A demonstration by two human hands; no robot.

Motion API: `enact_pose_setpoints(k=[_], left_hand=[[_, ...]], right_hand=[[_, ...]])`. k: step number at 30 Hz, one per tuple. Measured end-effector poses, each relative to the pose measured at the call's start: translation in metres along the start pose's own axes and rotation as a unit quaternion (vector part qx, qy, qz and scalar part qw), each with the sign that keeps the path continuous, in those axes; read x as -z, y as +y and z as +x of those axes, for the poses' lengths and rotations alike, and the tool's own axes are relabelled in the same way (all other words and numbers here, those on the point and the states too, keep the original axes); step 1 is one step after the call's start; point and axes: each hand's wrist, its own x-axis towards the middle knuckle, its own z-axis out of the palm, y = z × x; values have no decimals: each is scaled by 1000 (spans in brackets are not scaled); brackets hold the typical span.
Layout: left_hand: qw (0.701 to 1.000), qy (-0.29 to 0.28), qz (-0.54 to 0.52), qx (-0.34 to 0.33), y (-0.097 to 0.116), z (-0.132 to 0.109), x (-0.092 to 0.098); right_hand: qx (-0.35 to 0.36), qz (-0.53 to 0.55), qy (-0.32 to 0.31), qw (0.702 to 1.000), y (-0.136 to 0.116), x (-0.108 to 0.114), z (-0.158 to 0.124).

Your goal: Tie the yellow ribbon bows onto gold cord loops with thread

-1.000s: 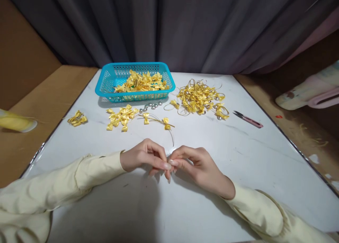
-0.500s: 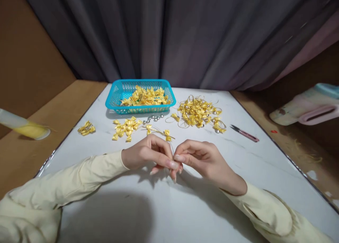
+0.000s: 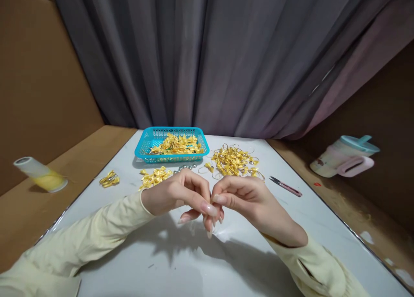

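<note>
My left hand (image 3: 179, 195) and my right hand (image 3: 246, 197) meet fingertip to fingertip above the white table (image 3: 246, 254), both pinched closed on something too thin to make out. Behind them lie a loose heap of yellow ribbon bows (image 3: 155, 177), a few silver beads (image 3: 185, 168) and a tangle of bows on gold loops (image 3: 233, 161). A blue basket (image 3: 142, 145) of yellow bows stands at the back of the table.
A small bunch of bows (image 3: 109, 179) lies near the table's left edge. Pink thread snips (image 3: 286, 186) lie to the right. A yellow thread spool (image 3: 40, 174) rests on the brown ledge at left, a pink lidded jug (image 3: 346, 156) at right. A grey curtain hangs behind.
The view has tilted upward, so the table things sit lower and farther. My hands have stayed pinched together and lifted a little off the table.
</note>
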Motion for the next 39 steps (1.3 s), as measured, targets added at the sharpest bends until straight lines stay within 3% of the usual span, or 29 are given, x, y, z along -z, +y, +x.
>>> enact_pose_setpoints(k=[11,21,27,39], left_hand=[[999,21,27,5,5,1,-3],[993,0,116,22,8,-3,-5],[989,8,146,21,9,-5,-6],[993,4,107,51,11,-4,-8]], right_hand=[[23,-118,8,993,-6,3,-3],[116,-313,-10,943,-17,0,-14],[115,-328,-19,937,-15,1,-15],[111,-326,-26,939,-15,2,-16]])
